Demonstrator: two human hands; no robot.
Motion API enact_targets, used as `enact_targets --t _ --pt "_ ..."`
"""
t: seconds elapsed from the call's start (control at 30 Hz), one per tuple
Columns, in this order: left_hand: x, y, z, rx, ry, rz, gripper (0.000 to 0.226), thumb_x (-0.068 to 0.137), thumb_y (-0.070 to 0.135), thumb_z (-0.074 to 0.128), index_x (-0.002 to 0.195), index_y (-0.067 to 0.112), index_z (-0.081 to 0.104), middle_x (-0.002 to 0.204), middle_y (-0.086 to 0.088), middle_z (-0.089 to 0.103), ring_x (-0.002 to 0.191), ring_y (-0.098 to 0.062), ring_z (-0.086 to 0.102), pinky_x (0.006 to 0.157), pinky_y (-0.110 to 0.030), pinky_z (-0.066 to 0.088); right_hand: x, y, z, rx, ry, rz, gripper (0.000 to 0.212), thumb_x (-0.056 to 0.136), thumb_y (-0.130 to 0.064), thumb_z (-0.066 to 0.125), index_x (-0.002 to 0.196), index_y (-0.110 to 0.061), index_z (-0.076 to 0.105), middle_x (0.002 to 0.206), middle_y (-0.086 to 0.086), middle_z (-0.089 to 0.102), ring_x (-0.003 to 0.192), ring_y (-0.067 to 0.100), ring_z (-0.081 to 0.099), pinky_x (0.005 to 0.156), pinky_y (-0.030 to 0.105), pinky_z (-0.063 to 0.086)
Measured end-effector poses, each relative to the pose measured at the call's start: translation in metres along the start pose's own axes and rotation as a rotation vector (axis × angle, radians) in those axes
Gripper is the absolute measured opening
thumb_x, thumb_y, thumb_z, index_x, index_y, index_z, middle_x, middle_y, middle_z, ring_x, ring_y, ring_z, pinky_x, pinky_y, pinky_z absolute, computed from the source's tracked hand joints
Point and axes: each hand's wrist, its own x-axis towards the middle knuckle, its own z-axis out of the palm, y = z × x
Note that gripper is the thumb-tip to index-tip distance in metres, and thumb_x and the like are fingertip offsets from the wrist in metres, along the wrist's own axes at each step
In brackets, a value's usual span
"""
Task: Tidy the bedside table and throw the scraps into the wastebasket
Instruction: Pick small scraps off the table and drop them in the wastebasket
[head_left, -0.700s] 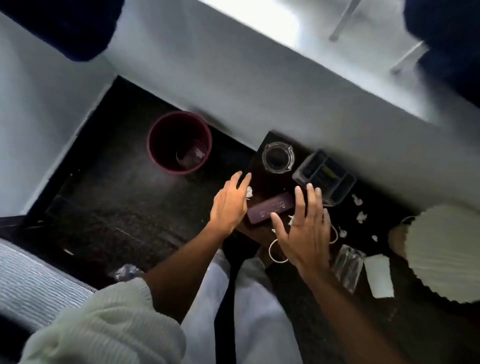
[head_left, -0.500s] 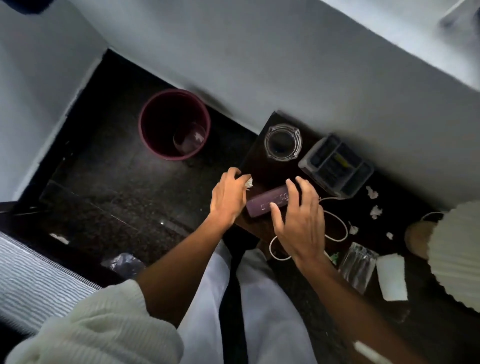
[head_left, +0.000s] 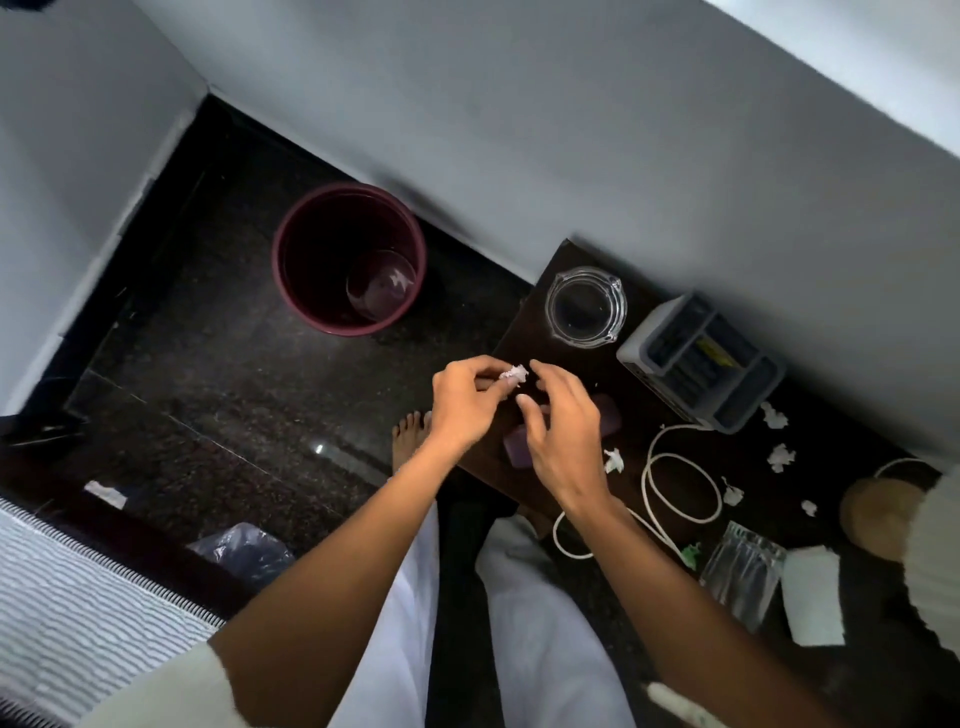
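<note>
Nearest the camera, pale trouser legs and two bare forearms reach out over the near-left corner of the dark bedside table (head_left: 540, 322). The left hand (head_left: 465, 402) has its fingertips pinched shut on a small white crumpled paper scrap (head_left: 514, 373), lifted just clear of the tabletop. The right hand (head_left: 563, 434) hovers just beside it with fingers loosely curled and apart, gripping nothing; it hangs over a purple case (head_left: 519, 448), mostly hiding it.

The step in hand looks like the first pickup of scraps, with most of the clearing yet to do. To the right of the hands another scrap (head_left: 613, 460) lies beside a looped white cable (head_left: 680, 488), and further right more scraps (head_left: 781, 457) dot the table near the round lamp base (head_left: 878, 514). A clear plastic wrapper (head_left: 743, 579) and a white folded paper (head_left: 813, 603) sit at the near right edge.

Beyond the hands stand a glass ashtray (head_left: 585, 306) and a grey compartment organizer (head_left: 701, 361) against the wall. Farther left, on the dark floor, the maroon wastebasket (head_left: 291, 249) stands well apart from the table, with something clear at its bottom.

The next move calls either for carrying the pinched scrap leftward over the basket's rim and releasing it, or for gathering the neighbouring scraps first with the free right hand. The scraps are light, so a drop from directly above the opening seems wise.
</note>
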Motion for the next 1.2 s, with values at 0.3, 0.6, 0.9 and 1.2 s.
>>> enact_targets --t 0.3,0.6,0.9,1.2 --pt "-0.008 0.004 -0.047 -0.35 0.003 -0.103 0.014 0.081 0.013 0.083 0.09 0.023 0.079 0.086 -0.002 0.08 0.087 -0.016 0.078 0.082 -0.031 0.063 0.022 -0.039 0.025 0.222 0.094 0.177 0.018 0.093 -0.02 0.069 0.108 -0.016 0.077 0.107 -0.002 0.077 0.101 0.003 0.067 0.094 0.018 0.051" --pt "0.016 0.004 -0.087 -0.343 0.091 -0.128 0.03 0.085 0.001 0.077 0.103 0.024 0.08 0.09 0.011 0.081 0.092 -0.005 0.076 0.086 -0.021 0.059 0.061 -0.07 0.071 0.513 0.17 0.492 0.008 0.081 -0.023 0.081 0.084 -0.029 0.08 0.077 -0.013 0.078 0.08 -0.002 0.073 0.088 0.025 0.059" --pt "0.067 -0.009 -0.131 -0.502 0.327 -0.275 0.02 0.092 0.003 0.07 0.106 0.014 0.078 0.092 -0.002 0.08 0.086 -0.012 0.077 0.076 -0.02 0.059 0.12 -0.115 0.13 0.487 0.095 0.44 0.008 0.091 -0.019 0.071 0.094 -0.022 0.079 0.09 -0.003 0.077 0.093 0.012 0.071 0.09 0.033 0.059" --pt "0.104 -0.022 -0.168 -0.598 0.399 -0.38 0.033 0.099 -0.003 0.057 0.13 0.003 0.063 0.113 -0.012 0.074 0.094 -0.014 0.075 0.078 -0.021 0.058 0.157 -0.134 0.167 0.482 -0.076 0.473 0.035 0.095 -0.004 0.061 0.13 -0.011 0.061 0.11 0.009 0.074 0.099 0.016 0.072 0.088 0.026 0.058"
